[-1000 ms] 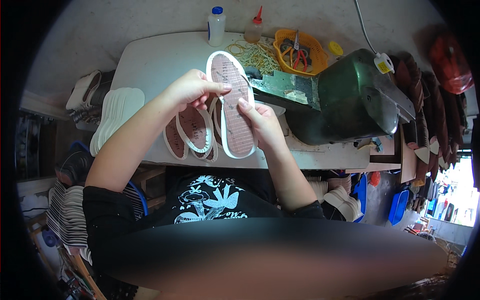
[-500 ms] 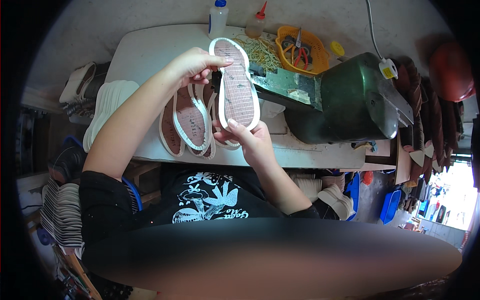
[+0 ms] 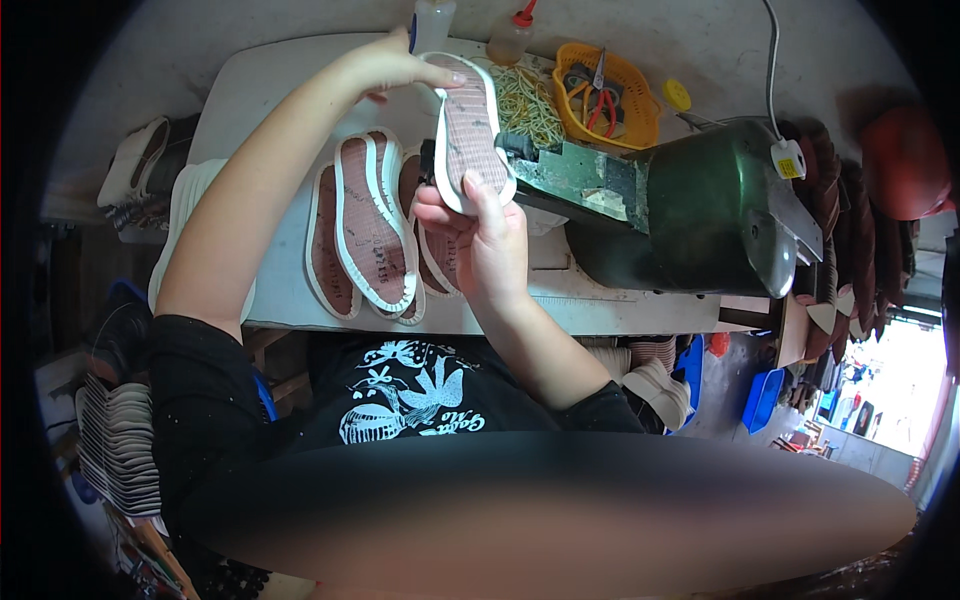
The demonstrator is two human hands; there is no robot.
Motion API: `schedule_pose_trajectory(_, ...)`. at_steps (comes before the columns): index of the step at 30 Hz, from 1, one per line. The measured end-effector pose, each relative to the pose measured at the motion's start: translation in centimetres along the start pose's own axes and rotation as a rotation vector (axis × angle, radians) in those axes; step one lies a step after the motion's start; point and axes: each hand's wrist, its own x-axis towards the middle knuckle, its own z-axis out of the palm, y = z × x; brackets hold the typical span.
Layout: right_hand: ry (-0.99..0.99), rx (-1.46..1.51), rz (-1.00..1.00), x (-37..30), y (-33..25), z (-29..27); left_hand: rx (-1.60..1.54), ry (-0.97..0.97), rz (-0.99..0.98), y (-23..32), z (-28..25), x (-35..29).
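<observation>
Both my hands hold a shoe sole (image 3: 468, 130) with a pinkish-brown ribbed face and a raised white rim. My left hand (image 3: 395, 66) grips its far end, thumb on the face and fingers partly hidden behind. At the near end, my right hand (image 3: 490, 240) pinches the rim with the thumb on top. The sole's middle lies against the black tip of a green machine arm (image 3: 580, 180), which partly hides behind it; whether the rim is engaged there, I cannot tell. Several similar soles (image 3: 375, 235) overlap on the table to the left of my right hand.
The machine's green body (image 3: 700, 190) fills the table's right side. Behind the sole lie a pile of pale yellow cords (image 3: 525, 108) and an orange-yellow basket (image 3: 643, 115) with tools. Two bottles, one clear (image 3: 433, 28), one red-tipped (image 3: 510, 45), stand far back. White pieces (image 3: 180, 225) are stacked left.
The sole has tipped and moved away from me, its near end lifting farther up the view. Both hands have gone along with it, still gripping its ends.
</observation>
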Motion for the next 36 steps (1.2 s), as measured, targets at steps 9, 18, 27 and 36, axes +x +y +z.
schedule_pose_trajectory(9, 0.05, -0.129, -0.051, 1.1, -0.6, 0.2, 0.061, -0.549, 0.411, 2.4, 0.5, 0.2)
schedule_pose_trajectory(18, 0.023, -0.206, 0.043, 1.4, -1.7, -0.5, 0.027, -0.51, 0.28, 2.5, -0.1, -4.5)
schedule_pose_trajectory(27, 0.024, -0.224, 0.054, 1.3, -2.4, -0.8, 0.13, -0.427, 0.391, 1.4, 1.3, -7.0)
schedule_pose_trajectory(36, 0.006, -0.304, 0.125, 1.3, -2.7, -1.1, 0.142, -0.344, 0.101, 2.5, 2.3, -9.6)
